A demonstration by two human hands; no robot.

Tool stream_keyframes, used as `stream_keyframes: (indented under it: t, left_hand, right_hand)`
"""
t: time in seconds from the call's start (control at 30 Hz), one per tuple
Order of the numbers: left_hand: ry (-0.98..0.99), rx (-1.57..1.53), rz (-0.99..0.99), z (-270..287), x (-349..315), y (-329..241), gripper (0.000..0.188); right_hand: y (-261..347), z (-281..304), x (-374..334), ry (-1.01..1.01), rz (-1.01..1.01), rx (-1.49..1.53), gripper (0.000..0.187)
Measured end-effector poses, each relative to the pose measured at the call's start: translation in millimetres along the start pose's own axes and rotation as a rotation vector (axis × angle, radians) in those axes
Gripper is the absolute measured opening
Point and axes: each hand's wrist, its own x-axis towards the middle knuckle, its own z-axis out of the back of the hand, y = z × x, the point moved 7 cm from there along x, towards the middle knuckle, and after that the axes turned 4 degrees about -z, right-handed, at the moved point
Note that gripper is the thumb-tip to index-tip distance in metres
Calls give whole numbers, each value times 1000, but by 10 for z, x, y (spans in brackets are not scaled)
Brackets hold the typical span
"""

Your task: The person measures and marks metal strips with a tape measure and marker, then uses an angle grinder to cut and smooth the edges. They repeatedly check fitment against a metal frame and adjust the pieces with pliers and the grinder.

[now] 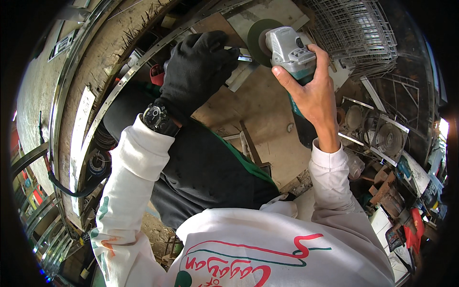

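Observation:
My left hand (pixel 196 69), in a black glove with a dark watch at the wrist, is closed. A small shiny metal piece (pixel 245 59) sticks out from its fingertips; the rest is hidden by the glove. My bare right hand (pixel 313 98) is wrapped around an angle grinder (pixel 289 50) with a grey metal head and a teal and black body. Its dark round disc (pixel 258 42) faces the left hand, just beyond the metal piece. A narrow gap seems to lie between disc and piece. Whether the disc spins cannot be told.
Below the hands lies a brown board (pixel 267 129). Wire mesh (pixel 356 33) is stacked at the far right, above a metal frame with round parts (pixel 382 131). Long metal strips (pixel 81 129) run along the left. My dark-clothed leg (pixel 205 165) sits under the left arm.

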Motion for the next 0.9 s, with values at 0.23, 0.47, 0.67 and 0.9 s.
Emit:
stream_keyframes:
  t: [0.23,0.47,0.67,0.9]
  left_hand:
    - [12,-10,-4,5,0,11,18]
    - [106,-61,44,-27,-26,38,32]
    - [44,64,-3,-55,23,6,18]
    - [-16,19,179,-143,-24,201,14]
  right_hand:
    - [-14,-24,-2,-4,22,7,87]
    - [-14,-21,64,-5,25,13,86]
    - [-26,4,137,-30,-26,-28,84]
    - [-269,156,19,-68,27,-58,79]
